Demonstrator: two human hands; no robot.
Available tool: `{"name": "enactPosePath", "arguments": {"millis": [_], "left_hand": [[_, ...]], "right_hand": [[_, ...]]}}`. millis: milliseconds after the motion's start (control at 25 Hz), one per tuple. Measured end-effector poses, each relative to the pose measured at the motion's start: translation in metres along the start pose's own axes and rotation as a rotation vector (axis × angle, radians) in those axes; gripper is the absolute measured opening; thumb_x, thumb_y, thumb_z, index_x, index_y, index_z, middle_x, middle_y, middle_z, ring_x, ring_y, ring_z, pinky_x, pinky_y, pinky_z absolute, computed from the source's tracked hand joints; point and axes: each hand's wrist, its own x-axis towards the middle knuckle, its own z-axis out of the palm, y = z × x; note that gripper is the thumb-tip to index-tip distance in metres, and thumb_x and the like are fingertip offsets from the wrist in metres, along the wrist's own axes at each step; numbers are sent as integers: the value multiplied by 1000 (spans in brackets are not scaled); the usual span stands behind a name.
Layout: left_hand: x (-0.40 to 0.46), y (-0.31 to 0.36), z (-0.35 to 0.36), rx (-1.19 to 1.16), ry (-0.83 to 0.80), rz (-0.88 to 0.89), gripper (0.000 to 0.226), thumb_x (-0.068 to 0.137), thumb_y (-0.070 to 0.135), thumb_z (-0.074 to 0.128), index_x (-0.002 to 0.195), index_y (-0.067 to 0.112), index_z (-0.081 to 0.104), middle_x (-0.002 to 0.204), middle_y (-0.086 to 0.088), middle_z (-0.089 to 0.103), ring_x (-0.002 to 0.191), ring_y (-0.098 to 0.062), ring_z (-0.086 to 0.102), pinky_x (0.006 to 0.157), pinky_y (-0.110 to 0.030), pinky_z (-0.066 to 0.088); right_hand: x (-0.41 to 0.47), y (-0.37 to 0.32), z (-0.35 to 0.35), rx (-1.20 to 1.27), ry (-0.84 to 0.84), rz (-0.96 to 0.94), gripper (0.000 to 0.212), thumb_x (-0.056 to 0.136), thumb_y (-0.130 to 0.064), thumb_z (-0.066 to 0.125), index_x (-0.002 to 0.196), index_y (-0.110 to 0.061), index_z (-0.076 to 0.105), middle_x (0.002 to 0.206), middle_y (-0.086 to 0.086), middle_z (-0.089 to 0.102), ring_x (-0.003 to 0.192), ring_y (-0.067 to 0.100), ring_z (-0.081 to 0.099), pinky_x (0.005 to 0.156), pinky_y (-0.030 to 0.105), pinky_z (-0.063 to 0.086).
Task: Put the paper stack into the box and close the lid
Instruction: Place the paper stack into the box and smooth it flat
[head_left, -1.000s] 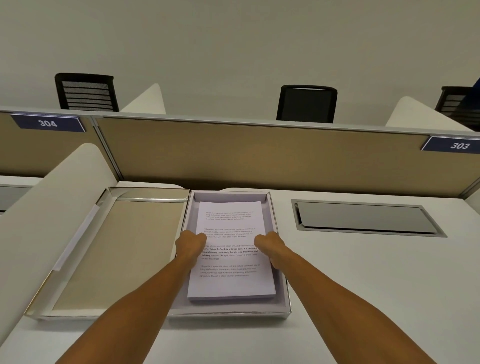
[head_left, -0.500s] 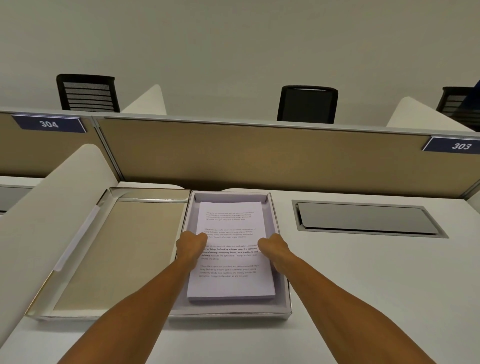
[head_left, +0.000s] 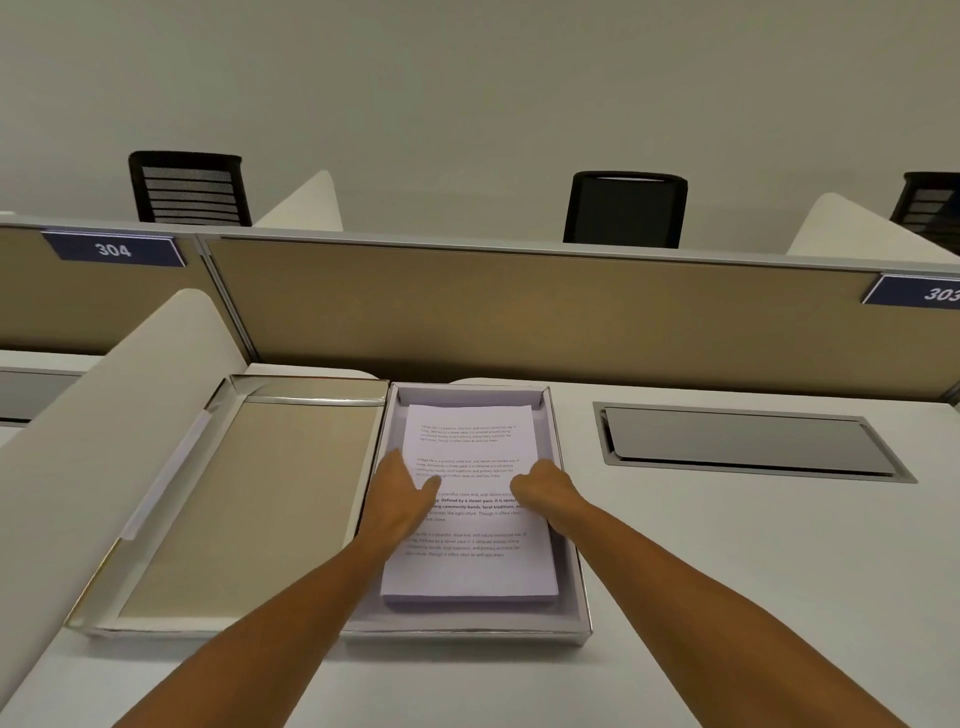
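A white paper stack (head_left: 470, 566) with printed text lies flat inside the shallow open box (head_left: 574, 582) on the desk. The box's hinged lid (head_left: 249, 509) lies open to the left, its tan inner face up. My left hand (head_left: 402, 496) hovers over the stack's left edge with fingers stretched out and thumb apart. My right hand (head_left: 543, 491) rests on the stack's right side, its fingers curled under and hidden from me.
A tan partition (head_left: 519, 312) runs behind the box, with labels 304 and 303. A curved white side divider (head_left: 93, 415) stands just left of the lid. A metal cable flap (head_left: 743, 441) is set into the white desk (head_left: 753, 571) at right. Black chairs stand beyond.
My left hand has opened from a curled fist to spread fingers and lifted slightly off the stack's left edge. The right hand and the stack have barely moved.
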Motion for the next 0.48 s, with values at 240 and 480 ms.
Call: {"name": "enactPosePath", "arguments": {"millis": [240,480], "left_hand": [[-18,-39,-1,406,-292,435,108,76,79,49,156,27,-1,165,6,-14,151,-17,-14,122,-45,1],[-33,-56,5,729,-364,692,111,77,88,32,155,23,-11,164,6,-19,148,-14,-25,122,-44,-15]], "right_hand": [[23,-26,-10,-197,103,-348,45,95,-16,58,138,-12,44,130,10,62,109,28,63,80,30,49],[66,-45,-12,-398,50,-425,47,100,-26,52,143,-11,43,147,12,52,131,32,52,105,43,45]]}}
